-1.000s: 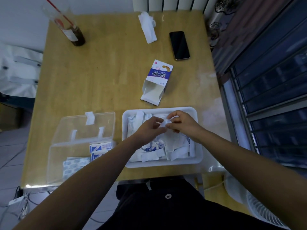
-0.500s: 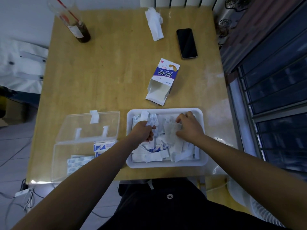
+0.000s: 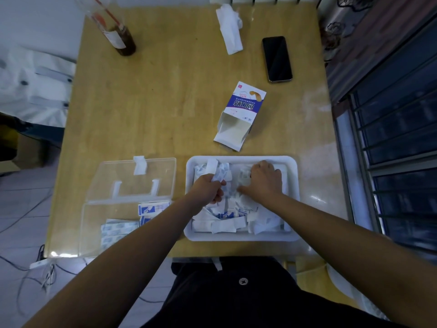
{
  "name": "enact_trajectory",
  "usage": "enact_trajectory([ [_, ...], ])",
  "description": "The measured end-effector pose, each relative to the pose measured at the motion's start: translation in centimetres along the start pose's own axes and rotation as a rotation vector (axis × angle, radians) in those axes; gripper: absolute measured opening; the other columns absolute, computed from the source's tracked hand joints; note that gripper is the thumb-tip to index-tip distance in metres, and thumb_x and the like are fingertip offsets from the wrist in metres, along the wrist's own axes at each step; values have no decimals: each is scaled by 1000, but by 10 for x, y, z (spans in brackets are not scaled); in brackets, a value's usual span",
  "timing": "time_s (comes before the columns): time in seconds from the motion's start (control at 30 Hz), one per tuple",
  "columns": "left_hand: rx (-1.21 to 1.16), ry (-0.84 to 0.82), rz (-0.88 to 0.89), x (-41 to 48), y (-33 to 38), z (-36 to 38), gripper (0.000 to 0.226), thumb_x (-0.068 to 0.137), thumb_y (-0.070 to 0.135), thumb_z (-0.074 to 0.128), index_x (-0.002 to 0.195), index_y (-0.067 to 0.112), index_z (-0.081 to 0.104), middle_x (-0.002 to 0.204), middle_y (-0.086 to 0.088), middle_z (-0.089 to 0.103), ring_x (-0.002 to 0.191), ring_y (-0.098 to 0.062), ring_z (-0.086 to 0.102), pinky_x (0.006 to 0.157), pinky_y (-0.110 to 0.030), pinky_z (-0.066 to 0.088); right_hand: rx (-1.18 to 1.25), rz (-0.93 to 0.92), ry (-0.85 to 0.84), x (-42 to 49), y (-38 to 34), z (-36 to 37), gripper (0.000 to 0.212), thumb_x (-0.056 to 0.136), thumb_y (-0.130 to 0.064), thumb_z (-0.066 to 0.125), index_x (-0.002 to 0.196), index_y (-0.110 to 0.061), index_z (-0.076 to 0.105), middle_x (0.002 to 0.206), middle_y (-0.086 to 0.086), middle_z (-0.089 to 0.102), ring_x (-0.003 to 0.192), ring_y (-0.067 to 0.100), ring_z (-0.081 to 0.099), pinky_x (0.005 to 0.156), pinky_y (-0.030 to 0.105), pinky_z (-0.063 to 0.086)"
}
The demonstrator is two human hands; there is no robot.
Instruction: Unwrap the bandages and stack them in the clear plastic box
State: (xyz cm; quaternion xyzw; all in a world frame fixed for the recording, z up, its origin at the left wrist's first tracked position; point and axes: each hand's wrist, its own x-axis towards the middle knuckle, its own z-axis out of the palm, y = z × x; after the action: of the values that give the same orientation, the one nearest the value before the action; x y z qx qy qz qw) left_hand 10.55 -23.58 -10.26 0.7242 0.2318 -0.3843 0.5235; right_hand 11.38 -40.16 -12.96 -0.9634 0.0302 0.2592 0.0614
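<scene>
Many paper-wrapped bandages in tray: light, flimsy, pinched at an end; grip of left hand holds one, of right hand unclear.

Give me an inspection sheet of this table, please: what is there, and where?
Surface: wooden table.
Job's things: clear plastic box, lid open, bandages inside; white tray beside it holds a heap of paper strips.
Clutter: phone, opened carton, tissue, bottle of dark liquid.
Grippers: left hand grips a paper strip over the tray; right hand lies on the heap, grip unclear.
Cables: cords on the floor, lower left.
Surroundings: barred window on the right; white garment on the left.
</scene>
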Motion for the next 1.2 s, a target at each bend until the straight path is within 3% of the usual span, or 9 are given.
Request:
enact_trajectory([
  [0.2,-1,-3,-5,2,0,-1,25,97,8,34,91,6,57,67,-10,58,55,-19,52,53,-25,40,244,-42,-21,2,2,-2,27,80,-35,67,99,-18,58,97,2,65,95,26,60,84,36,39],
  [0.33,-9,15,19,3,3,-2,25,96,4,33,89,8,57,70,-10,58,55,-19,51,53,-26,39,502,-46,-135,8,17,-15,17,81,-28,71,85,-22,56,83,-5,55,82,17,55,70,31,41],
  [0.53,-2,65,121,3,13,7,20,95,5,39,97,8,58,75,-6,58,62,-14,52,53,-20,42,837,-82,-238,0,30,-31,26,86,-14,69,69,-18,49,67,-2,50,62,11,51,55,25,41],
  [0.63,105,53,202,5,16,16,11,92,14,50,94,9,60,82,-6,61,76,-19,56,67,-28,45,905,-111,-286,-4,31,-33,10,87,-13,69,81,-16,61,70,-2,60,63,10,58,55,21,46],
  [0.73,217,27,226,7,18,21,23,92,22,51,105,7,62,100,-13,66,95,-29,62,89,-44,50,924,-140,-266,-6,33,-34,13,88,-14,69,79,-20,61,68,-6,59,60,4,56,55,17,44],
  [0.83,188,-39,223,1,21,23,35,85,33,56,109,8,62,106,-12,67,99,-28,62,95,-45,48,947,-132,-218,-4,33,-33,15,89,-15,67,78,-20,58,66,-6,54,57,3,50,53,16,40],
  [1.0,177,-107,256,-1,20,25,14,90,15,61,102,8,62,94,-12,67,85,-23,62,79,-37,51,1020,-195,-236,-5,28,-32,13,83,-12,72,91,-18,64,89,7,67,80,15,61,74,31,51],
  [1.07,150,-119,262,-2,20,23,5,93,11,57,92,10,62,81,-7,62,72,-18,57,67,-30,48,1052,-171,-218,-4,29,-31,26,81,-9,73,103,-19,64,99,6,68,88,13,62,80,29,52],
  [1.2,132,-39,237,-3,19,14,20,94,6,47,78,12,59,70,0,60,63,-9,53,59,-20,43,997,-108,-199,-1,42,-27,35,82,-4,72,112,-18,62,101,8,66,96,16,60,81,18,45],
])
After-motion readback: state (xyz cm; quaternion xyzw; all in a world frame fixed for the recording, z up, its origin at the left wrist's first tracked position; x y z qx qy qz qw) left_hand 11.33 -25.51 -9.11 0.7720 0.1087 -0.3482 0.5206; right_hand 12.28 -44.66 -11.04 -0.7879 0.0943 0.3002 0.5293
